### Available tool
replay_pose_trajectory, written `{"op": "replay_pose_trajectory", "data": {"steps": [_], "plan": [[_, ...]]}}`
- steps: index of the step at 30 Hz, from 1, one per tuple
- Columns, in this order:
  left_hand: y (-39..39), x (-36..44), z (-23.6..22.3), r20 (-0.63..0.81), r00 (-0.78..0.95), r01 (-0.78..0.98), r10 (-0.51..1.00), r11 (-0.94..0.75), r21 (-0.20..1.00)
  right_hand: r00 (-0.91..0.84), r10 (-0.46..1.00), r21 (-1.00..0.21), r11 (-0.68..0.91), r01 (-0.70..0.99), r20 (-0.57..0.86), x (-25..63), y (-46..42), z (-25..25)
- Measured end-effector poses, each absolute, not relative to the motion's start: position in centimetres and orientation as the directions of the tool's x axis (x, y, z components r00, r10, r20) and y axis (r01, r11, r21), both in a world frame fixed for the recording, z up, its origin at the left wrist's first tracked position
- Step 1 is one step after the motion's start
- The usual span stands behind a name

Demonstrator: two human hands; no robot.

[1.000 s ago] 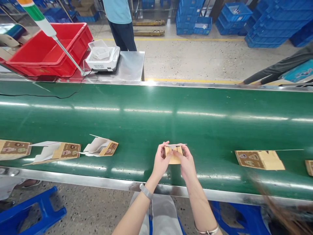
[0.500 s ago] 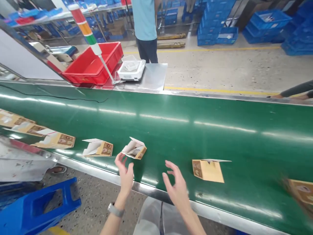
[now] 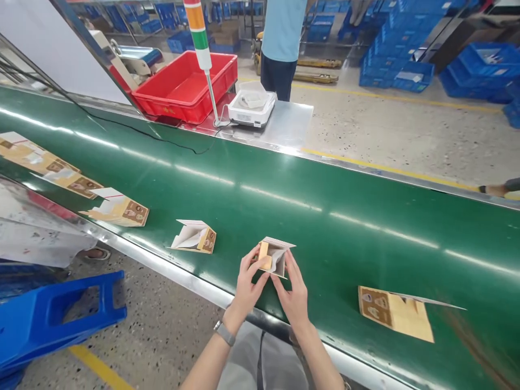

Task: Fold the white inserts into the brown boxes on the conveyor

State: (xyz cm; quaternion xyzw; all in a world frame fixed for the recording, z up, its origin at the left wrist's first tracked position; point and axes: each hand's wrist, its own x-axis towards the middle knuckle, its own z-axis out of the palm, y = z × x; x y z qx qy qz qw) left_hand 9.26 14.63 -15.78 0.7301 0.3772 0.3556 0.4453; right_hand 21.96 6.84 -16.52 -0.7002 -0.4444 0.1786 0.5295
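A small open carton stands on the green conveyor belt in front of me, its white inside showing and its lid flap raised at the back. My left hand grips its left side, the thumb on a yellow side panel. At the right side, the fingers of my right hand press against the carton, with the thumb at the lower front edge. Another open carton lies to the left of my hands. Off to the right rests a tan-and-brown carton with its flap sticking out.
More open cartons line the belt's near left side. Across the green belt are a red bin, a white scale and a signal light. A blue stool stands at lower left. A person stands beyond.
Both hands, apart and open before, have come together on the carton. The carton has turned so its opening faces me. The view has shifted, and a brown blur remains at the right.
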Motion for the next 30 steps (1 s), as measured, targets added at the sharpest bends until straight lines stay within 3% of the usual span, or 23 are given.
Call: {"op": "replay_pose_trajectory", "data": {"steps": [5,8,14,18,23,30], "plan": [[14.8,10.0,-15.3,0.126,0.489,0.186,0.863,-0.245,0.952,0.542,0.817,-0.800,-0.184,0.571,0.199,23.0,6.9,-15.8],[14.2,11.4,-14.1,0.054,0.421,0.180,0.905,-0.142,0.973,0.615,0.775,-0.809,-0.266,0.525,0.145,23.0,6.9,-15.0],[13.3,14.7,-13.0,-0.142,0.164,0.096,0.976,0.127,0.987,0.846,0.517,-0.972,-0.236,-0.002,-0.128,21.8,8.2,-12.6],[13.8,15.2,-13.4,-0.147,0.284,0.120,0.948,0.117,0.986,0.837,0.447,-0.945,-0.234,-0.230,-0.315,22.7,9.3,-12.2],[14.5,15.9,-13.5,-0.215,0.368,0.185,0.905,0.155,0.970,0.812,0.474,-0.932,-0.281,-0.228,-0.341,24.4,9.2,-12.7],[13.8,18.4,-12.9,-0.316,0.387,-0.019,0.866,0.350,0.936,0.853,0.459,-0.951,-0.282,-0.125,-0.248,24.9,7.9,-13.8]]}}
